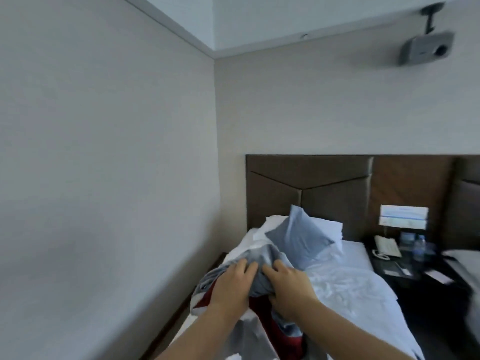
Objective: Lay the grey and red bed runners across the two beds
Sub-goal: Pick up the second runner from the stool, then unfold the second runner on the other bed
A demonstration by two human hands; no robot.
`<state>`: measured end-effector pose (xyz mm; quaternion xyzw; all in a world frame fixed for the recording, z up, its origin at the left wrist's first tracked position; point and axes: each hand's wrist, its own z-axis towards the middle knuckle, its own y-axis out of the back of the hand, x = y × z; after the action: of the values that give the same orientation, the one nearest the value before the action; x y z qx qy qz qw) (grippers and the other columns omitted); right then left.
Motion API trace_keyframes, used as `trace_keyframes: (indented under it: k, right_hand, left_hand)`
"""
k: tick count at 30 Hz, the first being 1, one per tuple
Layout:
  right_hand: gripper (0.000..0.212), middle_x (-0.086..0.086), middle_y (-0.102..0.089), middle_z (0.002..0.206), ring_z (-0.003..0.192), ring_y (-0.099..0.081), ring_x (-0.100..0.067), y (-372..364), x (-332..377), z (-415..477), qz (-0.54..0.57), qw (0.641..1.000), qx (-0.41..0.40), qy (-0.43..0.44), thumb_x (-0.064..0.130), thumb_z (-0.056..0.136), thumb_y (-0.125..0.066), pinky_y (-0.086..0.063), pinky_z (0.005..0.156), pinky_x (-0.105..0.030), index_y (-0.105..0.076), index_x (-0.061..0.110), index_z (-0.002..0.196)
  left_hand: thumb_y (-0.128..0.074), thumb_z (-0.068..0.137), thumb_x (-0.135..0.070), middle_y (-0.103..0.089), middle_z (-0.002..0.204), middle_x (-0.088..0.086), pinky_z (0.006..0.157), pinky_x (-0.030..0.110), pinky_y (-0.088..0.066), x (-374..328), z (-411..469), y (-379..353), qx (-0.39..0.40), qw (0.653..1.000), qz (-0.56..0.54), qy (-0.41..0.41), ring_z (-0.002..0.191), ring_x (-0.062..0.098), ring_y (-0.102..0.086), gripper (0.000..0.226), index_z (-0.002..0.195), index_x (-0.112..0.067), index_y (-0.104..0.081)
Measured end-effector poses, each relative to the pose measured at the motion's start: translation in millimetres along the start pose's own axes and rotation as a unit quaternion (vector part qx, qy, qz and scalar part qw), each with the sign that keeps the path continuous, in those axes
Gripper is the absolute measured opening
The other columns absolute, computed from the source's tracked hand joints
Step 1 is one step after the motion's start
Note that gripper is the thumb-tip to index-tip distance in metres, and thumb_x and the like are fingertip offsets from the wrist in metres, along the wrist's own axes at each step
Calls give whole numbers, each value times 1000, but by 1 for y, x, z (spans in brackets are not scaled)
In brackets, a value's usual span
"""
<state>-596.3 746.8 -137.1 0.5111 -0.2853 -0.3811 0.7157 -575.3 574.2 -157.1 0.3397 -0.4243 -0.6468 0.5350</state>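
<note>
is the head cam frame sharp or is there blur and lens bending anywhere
Head view: soft overall, smeared at the right edge around the nightstand; left hand, right hand and bed runner read fairly clearly; wide-angle stretching toward the frame edges; light flat, bluish.

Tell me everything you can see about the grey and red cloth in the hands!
The bed runner is soft-looking cloth, mostly grey with deep red patches showing underneath. It is bunched into a crumpled heap, not spread flat. The left hand and right hand both grip its top folds. It hangs down toward the camera over the near left part of the white bed.
</note>
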Motion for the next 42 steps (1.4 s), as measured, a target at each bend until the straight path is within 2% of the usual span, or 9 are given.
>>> trace_keyframes:
  k: [7, 17, 20, 22, 25, 28, 31, 39, 42]
  right_hand:
    - [40, -3, -52, 118, 104, -60, -30, 11, -64, -7, -55, 991, -5, -124, 32, 87, -54, -44, 74, -34, -43, 31, 126]
    - [38, -6, -51, 123, 109, -57, -30, 18, -106, -32, -112, 976, 5, -185, 26, 91, -50, -47, 78, -39, -43, 24, 129]
    - [51, -6, -51, 130, 119, -53, -33, 14, -110, -35, -124, 973, -8, -192, 26, 89, -60, -52, 80, -39, -43, 25, 138]
    - [59, -9, -62, 128, 120, -59, -38, 14, -113, -37, -175, 968, -21, -179, 24, 80, -74, -59, 82, -45, -57, 23, 137]
    - [52, -5, -70, 102, 93, -70, -32, 0, -121, -35, -184, 967, -25, -172, 18, 76, -78, -58, 72, -38, -67, 19, 127]
    - [43, -4, -57, 114, 102, -59, -29, -26, -130, -35, -97, 972, 17, -213, 12, 92, -56, -41, 67, -36, -46, 19, 134]
    - [38, -3, -53, 115, 105, -55, -28, -55, -134, -40, -55, 971, 31, -230, 13, 96, -49, -34, 66, -36, -43, 21, 132]
    - [55, -5, -53, 120, 108, -54, -31, -110, -159, -50, -35, 983, 67, -168, 21, 94, -54, -46, 84, -41, -38, 25, 147]
    - [62, -2, -51, 124, 112, -51, -27, -139, -166, -58, 3, 980, 89, -179, 23, 92, -58, -47, 87, -39, -33, 32, 147]
  left_hand:
    - [-50, 101, -28, -48, 137, 2, 99, 35, -49, -39, 85, -36, -3, 988, -86, -131, 124, 24, -53, 43, 142, -26, -41]
    - [-57, 93, -25, -53, 127, 4, 93, 36, -54, -86, 121, -55, 0, 974, -125, -189, 116, 26, -57, 45, 137, -24, -45]
    - [-57, 92, -38, -52, 132, 3, 93, 37, -54, -85, 128, -55, 0, 972, -131, -194, 116, 26, -57, 52, 141, -26, -45]
    - [-56, 89, -56, -52, 136, 0, 95, 36, -53, -81, 131, -56, -2, 970, -155, -188, 118, 23, -57, 62, 144, -28, -46]
    - [-50, 88, -71, -57, 129, -6, 94, 32, -53, -78, 131, -64, -2, 967, -173, -189, 114, 16, -57, 65, 141, -32, -50]
    - [-45, 94, -68, -60, 122, -5, 93, 33, -50, -83, 126, -82, 28, 970, -138, -199, 114, 17, -56, 56, 132, -28, -55]
    - [-41, 98, -64, -60, 113, -3, 89, 32, -47, -86, 120, -104, 61, 975, -113, -183, 110, 18, -53, 49, 122, -24, -58]
    - [-42, 103, -52, -60, 120, -3, 83, 37, -52, -91, 96, -170, 147, 973, -131, -121, 114, 21, -53, 43, 140, -30, -45]
    - [-52, 100, -33, -61, 106, 0, 71, 33, -43, -89, 83, -196, 191, 971, -83, -119, 104, 23, -55, 29, 128, -24, -54]
